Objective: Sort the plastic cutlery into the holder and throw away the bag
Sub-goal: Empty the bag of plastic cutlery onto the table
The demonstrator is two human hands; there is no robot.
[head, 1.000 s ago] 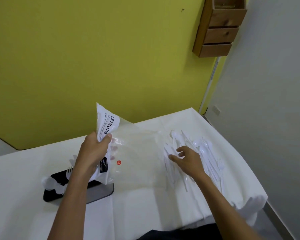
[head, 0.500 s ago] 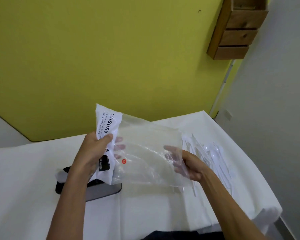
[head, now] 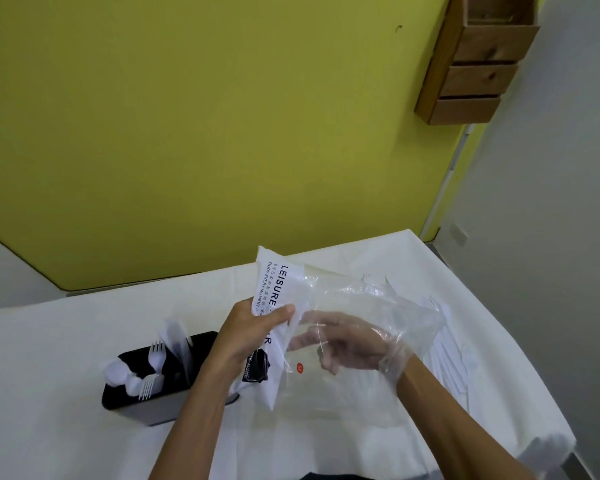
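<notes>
Clearly the bag (head: 361,299) hangs in the air, long axis left to right: the left hand (head: 253,327) grips its printed header end just by the holder (head: 203,344), while the right hand (head: 357,344) is pushed inside the clear end, fingers nearly straight and, as far as I can tell through the film, holding nothing. I judge the bag empty, so the right hand must back out to the right, where loose cutlery (head: 454,362) lies on the table (head: 49,358) beyond the bag; the holder, nearer the left hand, has forks (head: 156,353) and spoons (head: 118,372) standing in it.
</notes>
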